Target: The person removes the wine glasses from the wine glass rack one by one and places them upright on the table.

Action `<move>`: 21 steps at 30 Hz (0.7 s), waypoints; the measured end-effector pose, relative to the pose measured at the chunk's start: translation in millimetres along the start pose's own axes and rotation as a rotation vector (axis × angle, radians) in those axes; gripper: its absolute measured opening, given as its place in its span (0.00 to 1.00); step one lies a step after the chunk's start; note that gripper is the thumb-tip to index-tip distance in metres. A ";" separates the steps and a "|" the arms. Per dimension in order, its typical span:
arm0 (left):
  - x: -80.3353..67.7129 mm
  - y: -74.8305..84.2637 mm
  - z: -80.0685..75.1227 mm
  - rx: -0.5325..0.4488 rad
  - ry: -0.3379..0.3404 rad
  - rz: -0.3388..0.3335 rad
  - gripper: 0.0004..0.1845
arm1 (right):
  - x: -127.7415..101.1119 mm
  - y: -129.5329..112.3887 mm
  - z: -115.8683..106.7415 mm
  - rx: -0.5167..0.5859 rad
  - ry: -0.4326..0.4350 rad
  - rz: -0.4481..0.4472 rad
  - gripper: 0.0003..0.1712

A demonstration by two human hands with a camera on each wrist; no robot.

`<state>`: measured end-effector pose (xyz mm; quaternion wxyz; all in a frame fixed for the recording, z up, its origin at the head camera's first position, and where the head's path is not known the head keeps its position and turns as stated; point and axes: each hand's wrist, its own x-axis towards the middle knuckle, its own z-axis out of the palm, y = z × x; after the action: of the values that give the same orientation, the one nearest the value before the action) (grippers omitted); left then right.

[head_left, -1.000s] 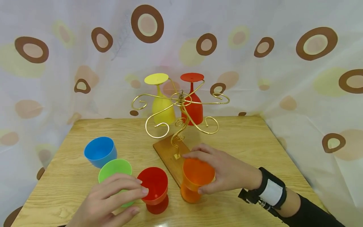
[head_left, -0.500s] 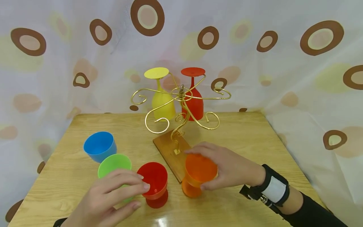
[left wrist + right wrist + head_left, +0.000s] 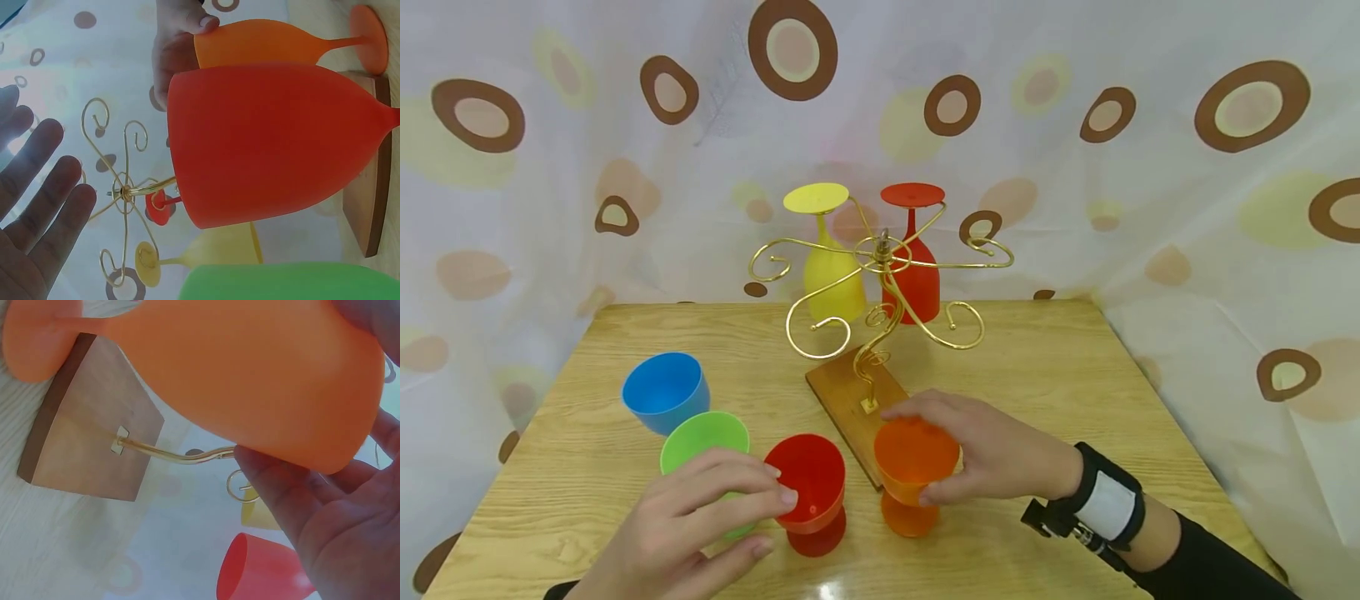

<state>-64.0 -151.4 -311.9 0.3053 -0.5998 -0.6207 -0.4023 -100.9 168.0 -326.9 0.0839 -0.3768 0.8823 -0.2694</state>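
Fingers and thumb of the right hand (image 3: 1000, 454) curl around the bowl of an orange goblet (image 3: 916, 467), pinching it near the rim, in the lower centre of the head view. The goblet stands upright, its long axis vertical, mouth pointing up and round foot down on the wooden table (image 3: 1075, 375). It sits just beside the near corner of the wooden base (image 3: 850, 400) of a gold wire rack (image 3: 880, 283). In the right wrist view the same goblet (image 3: 206, 381) runs across the top of the frame, foot at upper left, with fingertips (image 3: 269, 475) pressed to its rim.

Lower left of the head view, the left hand (image 3: 692, 517) reaches toward a red goblet (image 3: 808, 487), fingers loosely extended and slightly apart, with one fingertip at its rim; whether it presses the rim cannot be told. The left wrist view shows the fingers (image 3: 44, 194) straight and spread, holding nothing. The red goblet also stands upright, mouth up, left of the orange one and apart from it.

Further left, a green goblet (image 3: 703, 437) and a blue goblet (image 3: 664, 392) stand mouth up, close together. On the rack, at centre frame, a yellow goblet (image 3: 831, 267) and another red goblet on the rack (image 3: 916, 267) hang upside down, feet on top. A patterned curtain (image 3: 550, 167) fills the background.
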 end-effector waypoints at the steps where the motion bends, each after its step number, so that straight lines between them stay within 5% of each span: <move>1: -0.3 0.4 -0.2 0.003 -0.002 -0.009 0.13 | 1.3 1.0 0.0 0.019 0.003 -0.003 0.42; 10: -3.2 2.3 0.0 0.014 -0.013 -0.041 0.14 | 0.9 9.0 1.8 0.111 0.032 -0.027 0.42; 21: -2.6 3.4 1.4 -0.002 -0.008 -0.057 0.13 | -4.0 9.2 11.6 -0.051 0.120 -0.137 0.35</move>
<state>-60.3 -151.6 -314.4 0.2908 -0.5838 -0.6383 -0.4088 -99.7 171.3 -341.8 0.0027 -0.4216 0.8644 -0.2740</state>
